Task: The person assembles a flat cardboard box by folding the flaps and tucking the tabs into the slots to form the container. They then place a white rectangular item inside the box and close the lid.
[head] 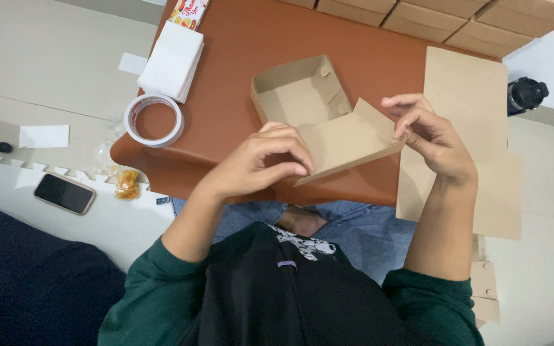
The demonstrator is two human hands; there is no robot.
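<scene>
Both hands are on the brown cardboard box point(302, 102) at the near edge of the brown counter point(238, 38). The left hand point(261, 160) pinches the lid flap point(347, 141) at its near corner, and the right hand point(428, 131) nips its right edge, likely steadying the fold. The tray is empty. A tape roll point(154, 120) and white sheets point(173, 61) sit left; flat blanks point(466, 115) lie right.
</scene>
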